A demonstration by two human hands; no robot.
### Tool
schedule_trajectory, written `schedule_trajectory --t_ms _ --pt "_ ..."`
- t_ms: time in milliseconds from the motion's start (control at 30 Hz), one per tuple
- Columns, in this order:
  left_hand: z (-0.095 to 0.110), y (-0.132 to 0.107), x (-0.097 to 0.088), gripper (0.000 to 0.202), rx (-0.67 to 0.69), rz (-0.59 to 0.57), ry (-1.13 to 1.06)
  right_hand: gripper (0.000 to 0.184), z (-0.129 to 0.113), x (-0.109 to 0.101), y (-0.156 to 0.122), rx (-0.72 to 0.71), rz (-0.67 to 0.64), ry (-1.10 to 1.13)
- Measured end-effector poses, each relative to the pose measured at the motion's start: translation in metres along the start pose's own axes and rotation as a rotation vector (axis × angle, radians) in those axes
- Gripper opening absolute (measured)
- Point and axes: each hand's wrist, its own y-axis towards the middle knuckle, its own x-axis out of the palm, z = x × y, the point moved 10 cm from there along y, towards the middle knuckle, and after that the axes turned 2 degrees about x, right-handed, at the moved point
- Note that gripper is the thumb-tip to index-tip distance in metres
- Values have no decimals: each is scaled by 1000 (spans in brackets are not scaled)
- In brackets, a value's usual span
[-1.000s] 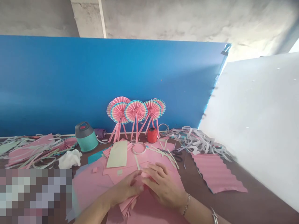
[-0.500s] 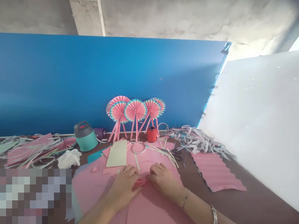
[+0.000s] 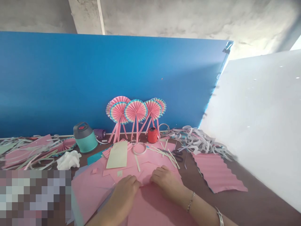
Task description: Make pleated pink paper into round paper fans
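Observation:
My left hand [image 3: 124, 191] and my right hand [image 3: 164, 182] rest side by side with curled fingers on a large pink paper sheet [image 3: 150, 208]. The small pleated pink paper seen earlier does not show and may lie hidden under or between them. Just beyond my hands lie a pale green card [image 3: 117, 154], a loop of tape [image 3: 139, 148] and thin paper strips [image 3: 162, 152]. Black-handled scissors [image 3: 176, 155] lie further right.
Finished pink paper fans on sticks [image 3: 135, 110] lean against a blue board [image 3: 94, 78], beside a red spool [image 3: 152, 135] and a teal flask [image 3: 84, 138]. A corrugated pink sheet [image 3: 216, 172] and a heap of paper scraps [image 3: 197, 139] lie right. A pixelated patch [image 3: 35, 197] covers the lower left.
My hands have moved closer together and now cover the small pleated pink paper that showed between them. The view has tilted slightly.

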Motion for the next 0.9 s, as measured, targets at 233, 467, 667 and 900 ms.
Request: schedule_trajectory --t_ms 233,467,667,900 --pt "-14 -1 -13 39 -66 126 -107 30 15 0 2 69 16 126" --pt "-21 2 -11 36 -79 155 -154 29 11 -2 4 77 -28 52" --pt "-24 4 -10 38 -84 128 -187 31 13 4 8 55 -53 -36" --pt "-19 6 -15 36 -111 54 -128 34 15 1 11 74 -50 -56"
